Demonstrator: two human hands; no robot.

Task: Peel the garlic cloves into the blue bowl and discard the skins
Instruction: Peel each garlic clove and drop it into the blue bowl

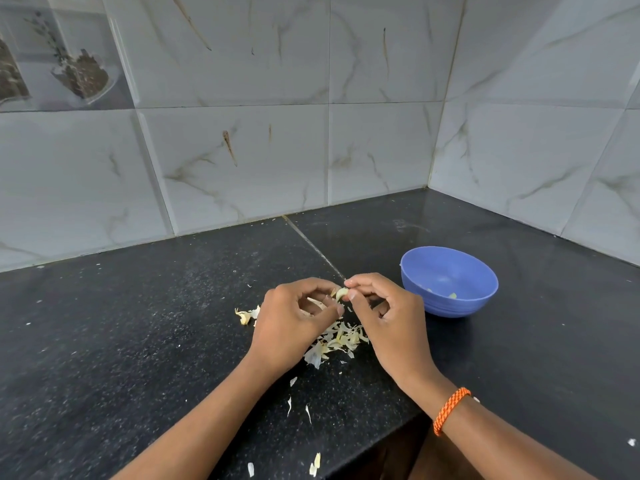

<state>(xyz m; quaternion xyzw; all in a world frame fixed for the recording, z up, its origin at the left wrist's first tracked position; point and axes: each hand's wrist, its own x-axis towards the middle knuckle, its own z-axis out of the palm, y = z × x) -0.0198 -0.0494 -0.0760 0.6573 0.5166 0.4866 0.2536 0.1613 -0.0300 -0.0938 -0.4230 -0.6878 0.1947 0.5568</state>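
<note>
Skins first, nearest you: loose scraps (316, 463) lie on the black desk (138, 341) by its front edge, a few more a bit farther in. Your right wrist carries an orange braided band (450, 408). Past that, a heap of garlic skins (337, 341) sits on the desk between your two hands, partly under them. A smaller clump of skin (246, 315) lies just left of your left hand (294, 317). Both hands hover above the heap. Your left fingers are curled, pinching a garlic clove (341, 293); your right hand (388, 310) meets it, thumb and forefinger pinching the same clove from the right. Blue bowl (449, 281) stands on the desk just beyond and right of your right hand, a few pale bits in its bottom. Marbled wall tiles (242, 150) form the corner behind.
</note>
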